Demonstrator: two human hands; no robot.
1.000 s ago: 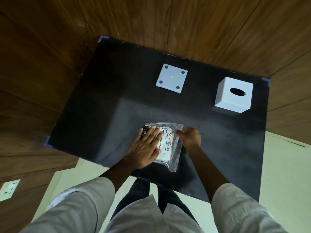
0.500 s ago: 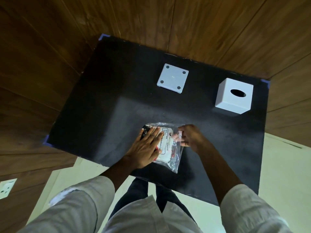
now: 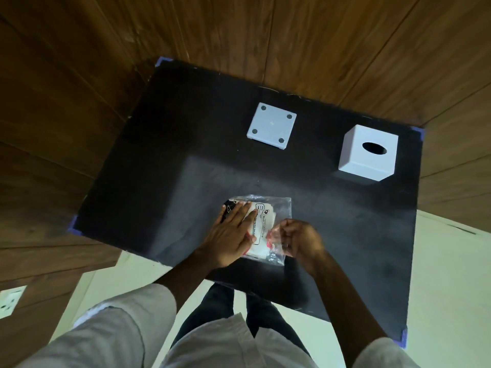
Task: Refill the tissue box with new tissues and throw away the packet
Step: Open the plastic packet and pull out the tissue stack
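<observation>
Our hands are both on the tissue packet (image 3: 261, 227) near the front edge of the black counter (image 3: 138, 181): the left hand (image 3: 231, 235) lies flat with fingers spread, pressing the packet down, while the right hand (image 3: 300, 239) is closed in a pinch on the clear plastic at the packet's right side. We judge that we are at the opening step, with the wrapper not yet visibly torn, though the bunched film by our right fingers hides the seam, so we cannot tell whether it has begun to part. The next move calls for a firm hold from the left and a sideways pull from the right, enough to split the film without dragging the stack along. The packet is a flat white wad of tissues in loose, glossy film, with a printed label and red and black markings. Farther back, well apart from the packet, lies the white base plate (image 3: 271, 126) with four dark feet showing, and to its right stands the white tissue box (image 3: 368, 152), oval slot on top, waiting to be filled
</observation>
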